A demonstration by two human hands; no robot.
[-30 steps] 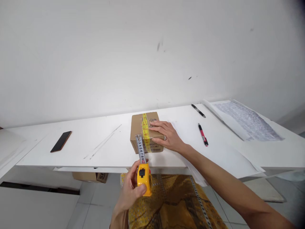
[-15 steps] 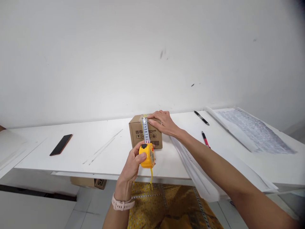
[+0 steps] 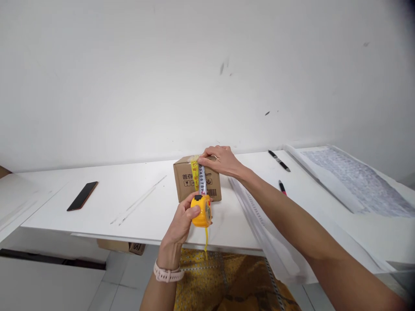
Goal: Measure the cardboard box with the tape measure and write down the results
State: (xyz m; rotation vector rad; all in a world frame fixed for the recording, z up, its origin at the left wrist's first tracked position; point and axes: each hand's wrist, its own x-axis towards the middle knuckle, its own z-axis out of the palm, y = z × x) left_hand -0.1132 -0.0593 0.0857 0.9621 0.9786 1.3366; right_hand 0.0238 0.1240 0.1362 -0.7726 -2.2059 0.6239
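Left hand (image 3: 180,225) grips tape measure (image 3: 201,212); right hand (image 3: 226,162) pinches blade (image 3: 201,178) at near top edge of carton (image 3: 186,188), apparently mid-measurement; reading calls for steadiness.

left hand (image 3: 179,219): curled, thumb uppermost | right hand (image 3: 226,162): farther forward, palm down

The box (image 3: 187,185) stands on the table (image 3: 136,196), right of the phone (image 3: 82,196).

We see a yellow tape measure (image 3: 201,212), a brown box (image 3: 184,167) with black print (image 3: 187,176), a white tabletop (image 3: 113,185), a pale pink wristband (image 3: 168,274) and dotted mustard cloth (image 3: 201,287).
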